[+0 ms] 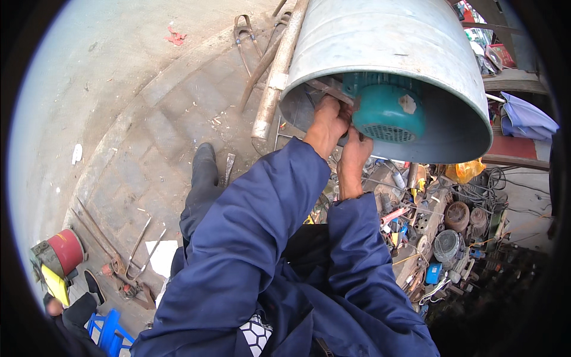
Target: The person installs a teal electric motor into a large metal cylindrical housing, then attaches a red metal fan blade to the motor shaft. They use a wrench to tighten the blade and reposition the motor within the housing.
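A teal electric motor (389,113) with a slotted end cover is mounted inside the open end of a large grey metal cylinder (380,38). A flat metal strip (329,90) runs from the cylinder's inner wall to the motor's left side. My left hand (331,123) reaches in under this strip, its fingers bent and closed beside the motor. Just below and to the right, my right hand (355,152) is raised with fingertips pinched together at the motor's lower left. Whatever the fingers of both hands grip is hidden.
A rusty pipe (279,77) leans along the cylinder's left side. Tools, cables and old motors (447,245) crowd the ground at right. At lower left are long-handled tongs (146,250), a red-ended machine (64,253), a blue stool (109,333) and another person's shoe (94,284).
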A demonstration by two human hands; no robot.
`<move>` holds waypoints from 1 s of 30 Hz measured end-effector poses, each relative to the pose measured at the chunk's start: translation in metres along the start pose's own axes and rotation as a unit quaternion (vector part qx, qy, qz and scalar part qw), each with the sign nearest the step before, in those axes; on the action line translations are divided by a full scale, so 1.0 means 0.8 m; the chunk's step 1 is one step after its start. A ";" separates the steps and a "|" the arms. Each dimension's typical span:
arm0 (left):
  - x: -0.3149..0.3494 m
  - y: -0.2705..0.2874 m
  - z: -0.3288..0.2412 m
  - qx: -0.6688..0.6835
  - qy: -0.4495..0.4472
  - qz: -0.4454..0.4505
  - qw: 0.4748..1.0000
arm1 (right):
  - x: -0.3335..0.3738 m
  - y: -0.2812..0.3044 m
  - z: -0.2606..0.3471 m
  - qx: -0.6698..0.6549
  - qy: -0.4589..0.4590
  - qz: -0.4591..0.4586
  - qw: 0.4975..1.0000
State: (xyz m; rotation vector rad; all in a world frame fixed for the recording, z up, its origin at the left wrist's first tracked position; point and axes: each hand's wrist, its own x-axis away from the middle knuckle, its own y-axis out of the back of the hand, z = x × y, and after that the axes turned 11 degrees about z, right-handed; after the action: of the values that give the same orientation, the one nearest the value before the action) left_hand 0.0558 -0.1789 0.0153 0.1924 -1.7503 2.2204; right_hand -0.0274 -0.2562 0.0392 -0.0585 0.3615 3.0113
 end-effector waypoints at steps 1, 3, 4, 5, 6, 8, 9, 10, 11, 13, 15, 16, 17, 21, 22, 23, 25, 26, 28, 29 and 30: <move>-0.003 -0.002 0.005 0.009 -0.003 -0.012 1.000 | 0.009 0.006 0.002 0.002 0.005 0.003 1.000; -0.007 -0.003 0.013 0.041 0.010 -0.008 0.999 | 0.026 0.019 0.007 0.040 0.003 0.004 0.999; -0.007 -0.003 0.015 0.054 0.014 -0.007 0.998 | 0.033 0.026 0.009 0.060 0.001 0.010 0.998; -0.006 -0.002 0.017 0.061 0.014 0.001 0.998 | 0.037 0.032 0.011 0.079 -0.002 0.017 0.997; -0.003 -0.002 0.018 0.063 0.013 0.009 0.998 | 0.039 0.035 0.011 0.098 -0.004 0.026 0.995; 0.008 -0.001 0.017 0.044 -0.010 0.008 0.999 | 0.030 0.039 0.013 0.095 0.000 0.039 0.995; 0.016 -0.001 0.017 0.022 -0.029 0.000 0.999 | 0.022 0.038 0.012 0.074 -0.011 0.045 0.996; 0.024 -0.003 0.017 -0.001 -0.048 -0.007 0.999 | 0.013 0.037 0.011 0.053 -0.026 0.048 0.997; 0.030 -0.007 0.018 -0.043 -0.070 -0.058 0.995 | 0.005 0.035 0.010 -0.012 -0.026 0.049 0.998; 0.042 -0.010 0.015 -0.089 -0.065 -0.089 0.990 | -0.009 0.032 0.008 -0.110 -0.057 0.044 0.991; 0.045 -0.015 0.011 -0.098 -0.061 -0.113 0.987 | -0.017 0.030 0.007 -0.165 -0.083 0.066 0.981; 0.043 -0.018 0.009 -0.082 -0.056 -0.128 0.987 | -0.019 0.029 0.006 -0.189 -0.091 0.063 0.976; 0.040 -0.019 0.007 -0.070 -0.050 -0.143 0.986 | -0.021 0.029 0.005 -0.219 -0.093 0.069 0.969; 0.021 -0.020 0.002 0.024 -0.062 -0.108 0.992 | -0.024 0.027 0.002 -0.246 -0.099 0.085 0.960; 0.017 -0.017 -0.001 -0.053 -0.059 -0.090 0.993 | -0.026 0.027 0.001 -0.253 -0.101 0.091 0.958; 0.015 -0.012 -0.003 -0.246 -0.064 -0.077 0.964 | -0.026 0.028 0.001 -0.260 -0.105 0.100 0.955; 0.011 -0.002 -0.010 -0.580 -0.065 -0.003 0.812 | -0.025 0.028 0.003 -0.261 -0.110 0.116 0.952; 0.007 0.002 -0.014 -0.684 -0.080 0.019 0.725 | -0.024 0.028 0.003 -0.257 -0.109 0.125 0.952; -0.003 0.007 -0.019 -0.711 -0.099 0.062 0.693 | -0.022 0.027 0.005 -0.247 -0.113 0.139 0.952; -0.010 0.006 -0.020 -0.696 -0.097 0.077 0.707 | -0.021 0.026 0.006 -0.242 -0.116 0.145 0.952; -0.016 0.006 -0.021 -0.659 -0.090 0.089 0.741 | -0.020 0.026 0.006 -0.241 -0.108 0.162 0.951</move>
State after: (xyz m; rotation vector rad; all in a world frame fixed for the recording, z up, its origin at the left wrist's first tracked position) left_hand 0.0676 -0.1657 0.0031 -0.1098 -3.0222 0.5519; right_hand -0.0136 -0.2766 0.0493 0.3186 -0.4305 3.3005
